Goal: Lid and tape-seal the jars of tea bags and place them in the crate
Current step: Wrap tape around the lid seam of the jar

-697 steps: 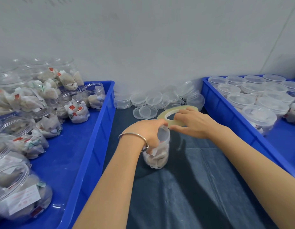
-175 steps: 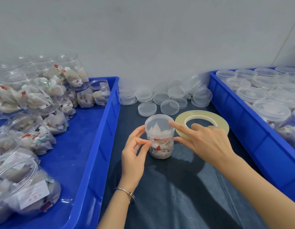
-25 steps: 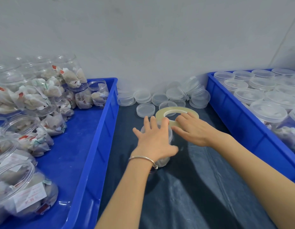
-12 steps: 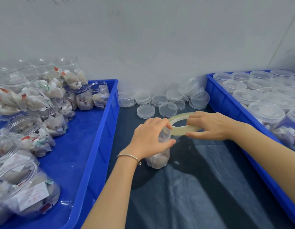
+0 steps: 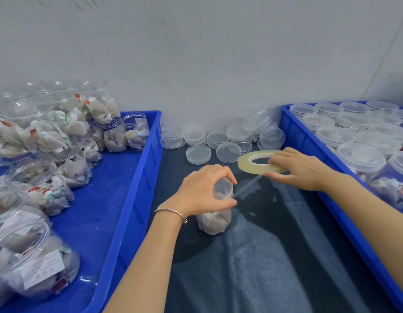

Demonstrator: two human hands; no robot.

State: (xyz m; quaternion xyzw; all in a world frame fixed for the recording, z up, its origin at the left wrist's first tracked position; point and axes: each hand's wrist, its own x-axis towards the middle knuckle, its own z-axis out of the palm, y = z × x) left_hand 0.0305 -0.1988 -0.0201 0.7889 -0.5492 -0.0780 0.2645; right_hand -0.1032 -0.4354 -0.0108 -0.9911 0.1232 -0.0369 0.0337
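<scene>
A small clear jar [image 5: 215, 219] of tea bags stands upright on a dark cloth-covered surface [image 5: 275, 256], between two blue crates. The left hand [image 5: 205, 192] curls around the jar's upper part and lid, holding it steady. The right hand [image 5: 302, 169] pinches a flat roll of clear tape [image 5: 259, 162], and a strip of tape [image 5: 247, 185] stretches from the roll to the jar's rim, apparently stuck there already. The jar looks light, thin-walled and slippery, easily tipped, so gripping around the lid seam seems wise. The right crate [image 5: 309, 141] holds lidded jars.
</scene>
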